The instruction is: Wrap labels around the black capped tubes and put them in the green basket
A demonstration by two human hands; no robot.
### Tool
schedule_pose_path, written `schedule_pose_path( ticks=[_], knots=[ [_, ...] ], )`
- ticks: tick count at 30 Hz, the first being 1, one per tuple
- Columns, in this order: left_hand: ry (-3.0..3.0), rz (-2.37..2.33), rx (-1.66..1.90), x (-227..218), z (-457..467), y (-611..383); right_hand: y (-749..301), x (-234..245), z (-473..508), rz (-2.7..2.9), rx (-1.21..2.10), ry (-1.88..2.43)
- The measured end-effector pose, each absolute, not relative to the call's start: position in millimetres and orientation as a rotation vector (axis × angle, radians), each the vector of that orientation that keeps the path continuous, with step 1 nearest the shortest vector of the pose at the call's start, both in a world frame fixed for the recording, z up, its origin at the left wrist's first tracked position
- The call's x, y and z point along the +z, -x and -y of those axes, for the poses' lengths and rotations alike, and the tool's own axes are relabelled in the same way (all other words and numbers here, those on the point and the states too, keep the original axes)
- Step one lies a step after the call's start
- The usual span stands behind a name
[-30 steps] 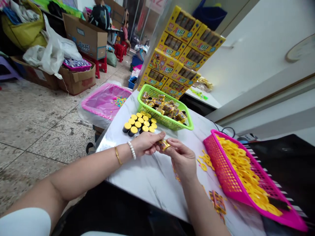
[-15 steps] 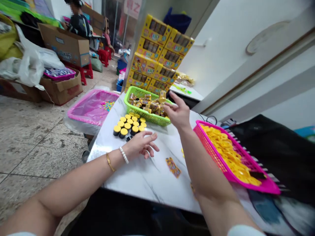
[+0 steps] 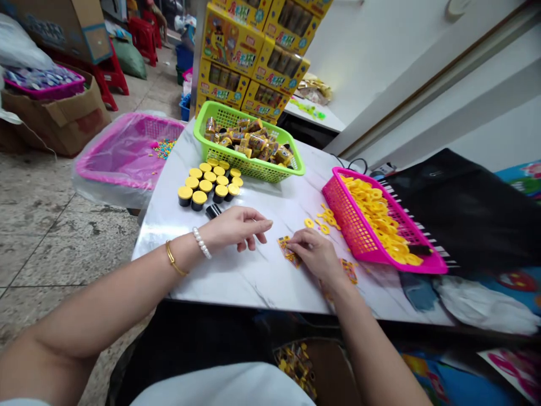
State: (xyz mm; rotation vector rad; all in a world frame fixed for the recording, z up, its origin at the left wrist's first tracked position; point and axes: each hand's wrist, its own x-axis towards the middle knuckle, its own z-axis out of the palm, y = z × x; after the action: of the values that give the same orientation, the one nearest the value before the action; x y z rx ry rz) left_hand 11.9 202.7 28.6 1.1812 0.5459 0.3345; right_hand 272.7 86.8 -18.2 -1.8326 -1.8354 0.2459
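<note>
My right hand (image 3: 315,255) reaches down to a small stack of colourful printed labels (image 3: 289,252) on the marble-look table, its fingertips pinched at the edge of the top label. Left of it, my left hand (image 3: 236,228) hovers over the table with fingers loosely stretched and nothing in them. By the left wrist lies a black cylinder (image 3: 213,211) on its side, partly hidden by the hand. Behind it stand several black jars with yellow lids (image 3: 207,186) in a cluster. A green basket (image 3: 253,169) beyond them holds wrapped yellow-and-black cups (image 3: 256,141).
A pink basket (image 3: 350,225) of yellow plastic rings (image 3: 376,211) stands on the right, with loose yellow pieces (image 3: 325,220) beside it. Stacked yellow boxes (image 3: 236,42) rise at the back. A plastic-lined pink tub (image 3: 114,158) sits left of the table.
My right hand has come down from the green basket to the labels; a wrapped cup beside its fingers earlier is no longer there. My left hand stays open, and the view has tilted down.
</note>
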Motion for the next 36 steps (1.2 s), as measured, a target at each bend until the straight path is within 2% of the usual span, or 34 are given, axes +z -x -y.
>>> schedule_pose_path(
  ticks=[6, 11, 17, 22, 28, 31, 36],
  knots=[
    [-1.223, -0.602, 0.345, 26.9, -202.9, -13.4, -264.8, -17.8, -93.9, 1.997, 0.034, 1.779],
    [-1.166, -0.603, 0.449, 31.6, -200.2, -11.0, -245.6, 0.6, -100.0, 1.845, -0.142, 1.720],
    [-1.273, -0.617, 0.813, 30.3, -196.4, -12.2, -197.9, 25.3, -131.2, 1.590, 0.007, 1.565],
    [-1.468, -0.728, 1.219, 25.8, -194.0, -13.0, -182.4, 25.9, -143.7, 1.682, -0.244, 1.475],
    [-1.550, -0.830, 1.044, 25.4, -198.7, -12.8, -173.4, 26.4, -142.1, 1.826, -0.452, 1.314],
    [-1.402, -0.777, 0.964, 21.1, -204.1, -14.8, -170.4, 22.9, -143.5, 1.759, -0.236, 1.268],
    [-1.305, -0.770, 0.997, 17.2, -209.1, -16.1, -170.5, 13.7, -145.1, 1.403, 0.595, 1.348]
  ],
)
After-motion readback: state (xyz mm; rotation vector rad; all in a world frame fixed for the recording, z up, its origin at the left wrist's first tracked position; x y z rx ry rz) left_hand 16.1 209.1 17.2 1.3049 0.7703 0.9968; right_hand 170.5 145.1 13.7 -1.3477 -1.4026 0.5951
